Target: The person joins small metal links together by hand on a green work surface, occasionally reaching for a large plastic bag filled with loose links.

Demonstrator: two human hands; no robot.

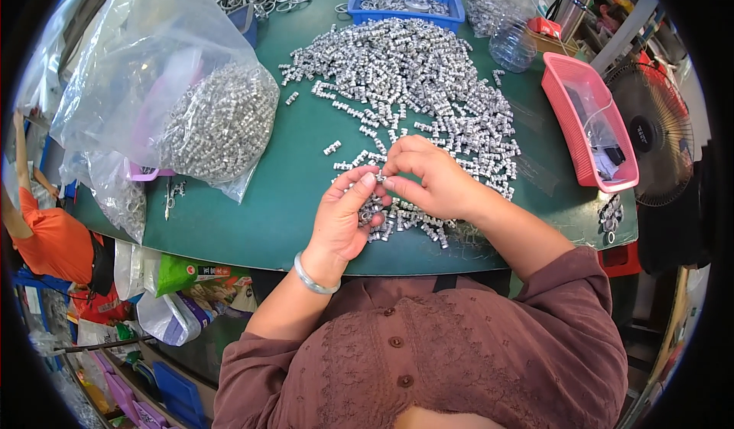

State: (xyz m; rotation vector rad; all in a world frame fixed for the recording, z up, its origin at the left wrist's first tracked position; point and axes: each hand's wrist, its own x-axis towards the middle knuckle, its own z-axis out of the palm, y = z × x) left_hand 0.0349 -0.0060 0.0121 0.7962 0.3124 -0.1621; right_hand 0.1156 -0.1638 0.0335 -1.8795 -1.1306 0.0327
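Observation:
My left hand (345,209) is raised over the near part of the green table, fingers curled round several small silver metal fittings (369,212). Between its thumb and fingertips one small metal fitting (380,177) is pinched. From the right, my right hand (432,178) meets it, thumb and forefinger closed on the same fitting. The exact shape of that piece is partly hidden by the fingertips. Just beyond and under both hands spreads a large heap of like silver fittings (413,69), with loose ones lying in rows at its left edge.
A blue tray (355,4) of metal parts stands behind the heap. At the left is a clear bag of fittings (222,119). A pink basket (585,177) and a black fan (650,134) are at the right. Another person in an orange shirt (50,238) is at far left.

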